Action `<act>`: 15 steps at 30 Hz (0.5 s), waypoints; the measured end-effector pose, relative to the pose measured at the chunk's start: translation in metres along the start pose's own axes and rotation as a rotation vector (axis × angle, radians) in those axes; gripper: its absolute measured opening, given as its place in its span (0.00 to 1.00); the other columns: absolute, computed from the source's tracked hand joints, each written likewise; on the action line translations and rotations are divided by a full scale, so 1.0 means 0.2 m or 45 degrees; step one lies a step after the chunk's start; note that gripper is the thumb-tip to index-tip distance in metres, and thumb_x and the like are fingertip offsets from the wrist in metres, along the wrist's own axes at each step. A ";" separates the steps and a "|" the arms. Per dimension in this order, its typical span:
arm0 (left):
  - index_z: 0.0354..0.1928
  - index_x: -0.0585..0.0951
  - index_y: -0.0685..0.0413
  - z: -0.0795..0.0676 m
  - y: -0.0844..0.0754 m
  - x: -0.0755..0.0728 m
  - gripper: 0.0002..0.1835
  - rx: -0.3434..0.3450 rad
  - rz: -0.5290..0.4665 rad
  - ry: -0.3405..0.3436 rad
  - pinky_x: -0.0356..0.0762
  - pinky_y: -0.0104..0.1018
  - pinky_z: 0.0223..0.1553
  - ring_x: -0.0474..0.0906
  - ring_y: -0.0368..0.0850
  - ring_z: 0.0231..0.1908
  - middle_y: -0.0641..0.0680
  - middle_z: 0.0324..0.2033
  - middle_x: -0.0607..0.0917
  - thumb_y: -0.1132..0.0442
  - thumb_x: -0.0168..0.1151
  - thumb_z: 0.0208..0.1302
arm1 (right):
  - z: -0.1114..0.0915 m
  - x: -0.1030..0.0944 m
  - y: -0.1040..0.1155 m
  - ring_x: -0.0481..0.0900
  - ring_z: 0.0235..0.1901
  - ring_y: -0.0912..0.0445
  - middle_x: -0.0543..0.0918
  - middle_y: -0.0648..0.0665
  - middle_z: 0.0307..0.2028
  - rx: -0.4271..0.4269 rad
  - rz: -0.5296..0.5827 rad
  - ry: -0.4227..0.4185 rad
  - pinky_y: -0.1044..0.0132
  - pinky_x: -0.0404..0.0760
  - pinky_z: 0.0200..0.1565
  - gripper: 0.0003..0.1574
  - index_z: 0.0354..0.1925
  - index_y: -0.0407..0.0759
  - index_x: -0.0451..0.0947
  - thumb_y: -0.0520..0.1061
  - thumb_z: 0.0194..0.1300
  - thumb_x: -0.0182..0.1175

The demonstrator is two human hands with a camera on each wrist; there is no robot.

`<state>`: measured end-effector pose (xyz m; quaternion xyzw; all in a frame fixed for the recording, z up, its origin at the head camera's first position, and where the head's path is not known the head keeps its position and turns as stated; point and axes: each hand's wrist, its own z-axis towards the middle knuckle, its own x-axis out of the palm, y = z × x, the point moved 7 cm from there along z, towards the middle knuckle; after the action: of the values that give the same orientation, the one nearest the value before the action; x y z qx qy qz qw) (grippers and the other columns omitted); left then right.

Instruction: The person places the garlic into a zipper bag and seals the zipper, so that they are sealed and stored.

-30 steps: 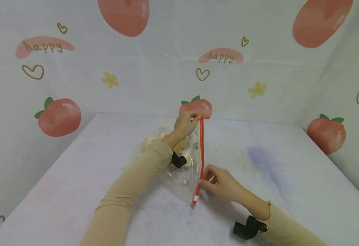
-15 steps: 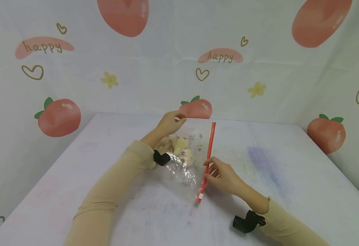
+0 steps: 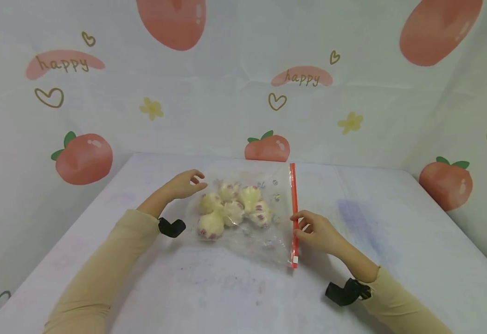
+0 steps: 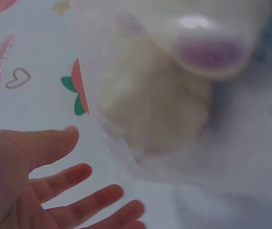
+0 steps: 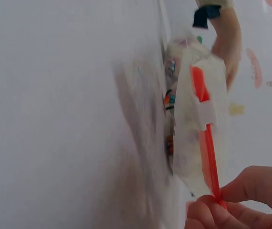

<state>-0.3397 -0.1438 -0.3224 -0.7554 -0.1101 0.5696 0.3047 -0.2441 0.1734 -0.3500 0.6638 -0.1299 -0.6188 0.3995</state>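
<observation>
A clear zipper bag (image 3: 243, 243) with a red zip strip (image 3: 294, 195) lies across the middle of the table in the head view. Inside it are several cream, bulb-shaped pieces (image 3: 211, 225) with purple patches, resembling garlic bulbs. My right hand (image 3: 320, 233) pinches the red strip between thumb and fingers; the right wrist view shows this grip near a white slider (image 5: 205, 113). At the bag's far left side is my left hand (image 3: 182, 184), holding nothing. Its fingers (image 4: 98, 200) are spread and relaxed beside the bag in the left wrist view.
The white table (image 3: 218, 301) has faint stains, with a purple smear (image 3: 358, 222) to the right. Behind it hangs a white backdrop (image 3: 210, 83) printed with fruit, hearts and flowers. A black wrist mount (image 3: 171, 228) sits on each forearm.
My left hand has let go of the strip's far end and moved left past the bulbs. My right hand has shifted right with the strip, and the bag is spread flatter.
</observation>
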 end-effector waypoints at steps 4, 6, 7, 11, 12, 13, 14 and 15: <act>0.68 0.54 0.61 -0.05 0.09 0.07 0.32 -0.050 -0.122 0.158 0.72 0.52 0.54 0.72 0.63 0.57 0.71 0.60 0.67 0.51 0.47 0.70 | 0.00 -0.02 -0.05 0.77 0.22 0.59 0.81 0.42 0.28 0.031 0.040 0.035 0.70 0.76 0.26 0.16 0.48 0.33 0.74 0.35 0.60 0.57; 0.69 0.53 0.63 -0.07 0.12 0.10 0.33 -0.069 -0.200 0.202 0.75 0.47 0.52 0.76 0.59 0.53 0.71 0.60 0.68 0.51 0.48 0.70 | 0.00 -0.03 -0.07 0.77 0.22 0.59 0.81 0.42 0.29 0.030 0.048 0.055 0.69 0.77 0.26 0.16 0.48 0.32 0.74 0.36 0.61 0.57; 0.69 0.52 0.64 -0.08 0.12 0.11 0.34 -0.072 -0.234 0.219 0.77 0.45 0.50 0.78 0.57 0.51 0.71 0.60 0.68 0.52 0.49 0.70 | 0.00 -0.04 -0.07 0.77 0.22 0.59 0.81 0.42 0.29 0.030 0.053 0.065 0.69 0.77 0.26 0.16 0.48 0.32 0.73 0.36 0.61 0.56; 0.68 0.54 0.67 -0.10 0.14 0.17 0.34 -0.050 -0.313 0.222 0.79 0.40 0.47 0.81 0.51 0.47 0.71 0.59 0.72 0.52 0.49 0.70 | 0.01 -0.06 -0.09 0.76 0.22 0.58 0.80 0.42 0.28 0.054 0.068 0.084 0.69 0.76 0.26 0.16 0.48 0.33 0.73 0.37 0.61 0.57; 0.67 0.54 0.68 -0.10 0.14 0.18 0.34 -0.036 -0.319 0.215 0.79 0.39 0.46 0.81 0.50 0.46 0.70 0.58 0.72 0.53 0.49 0.70 | 0.01 -0.07 -0.09 0.76 0.22 0.58 0.80 0.42 0.29 0.061 0.077 0.087 0.68 0.76 0.26 0.16 0.48 0.33 0.73 0.38 0.61 0.57; 0.67 0.55 0.69 -0.11 0.14 0.19 0.33 -0.019 -0.324 0.209 0.79 0.39 0.45 0.81 0.50 0.45 0.70 0.58 0.73 0.53 0.49 0.70 | 0.01 -0.07 -0.09 0.76 0.23 0.57 0.80 0.41 0.29 0.067 0.089 0.091 0.68 0.77 0.26 0.16 0.48 0.33 0.73 0.38 0.61 0.58; 0.67 0.55 0.69 -0.11 0.13 0.20 0.33 -0.011 -0.336 0.199 0.80 0.39 0.44 0.81 0.50 0.44 0.70 0.57 0.73 0.53 0.49 0.71 | 0.01 -0.07 -0.09 0.76 0.24 0.57 0.81 0.40 0.30 0.073 0.101 0.092 0.68 0.77 0.27 0.17 0.49 0.33 0.73 0.39 0.62 0.58; 0.67 0.55 0.70 -0.11 0.13 0.21 0.33 -0.001 -0.347 0.191 0.80 0.39 0.44 0.81 0.51 0.43 0.70 0.57 0.73 0.54 0.48 0.71 | 0.02 -0.08 -0.10 0.77 0.25 0.57 0.81 0.39 0.31 0.071 0.116 0.096 0.67 0.78 0.28 0.18 0.49 0.32 0.72 0.39 0.62 0.58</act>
<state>-0.3096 -0.1503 -0.3672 -0.7740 -0.1886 0.4650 0.3863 -0.2564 0.1947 -0.3519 0.6909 -0.1622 -0.5706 0.4131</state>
